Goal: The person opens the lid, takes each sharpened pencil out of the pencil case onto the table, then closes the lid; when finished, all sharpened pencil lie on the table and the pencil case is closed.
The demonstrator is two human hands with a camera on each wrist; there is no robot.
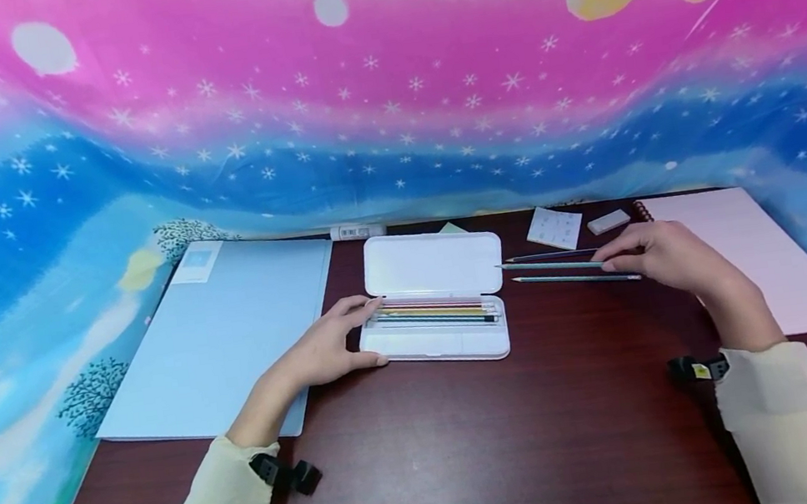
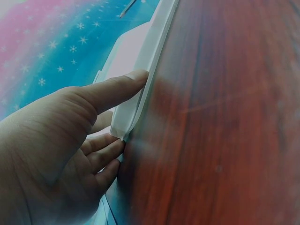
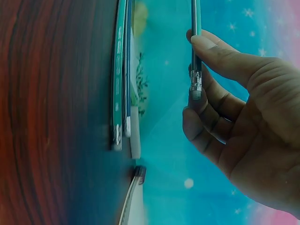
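Observation:
A white pencil case (image 1: 440,347) lies with its lid raised, and several pencils (image 1: 442,316) rest inside it. My left hand (image 1: 324,346) grips the case's left end; in the left wrist view its thumb (image 2: 126,86) presses the front wall. To the right of the case, my right hand (image 1: 665,258) pinches a green pencil (image 1: 549,265) near its eraser end, between thumb and fingertips. In the right wrist view this pencil (image 3: 197,65) is held apart from the others. On the table are another green pencil (image 1: 573,277) and a dark pencil (image 1: 548,255).
A light blue folder (image 1: 218,342) lies at the left, partly beneath my left arm. A spiral notebook (image 1: 767,258) is at the right. Along the back are a white labelled box (image 1: 358,231), a paper square (image 1: 555,227) and an eraser (image 1: 608,222). Patterned cloth hangs behind the table.

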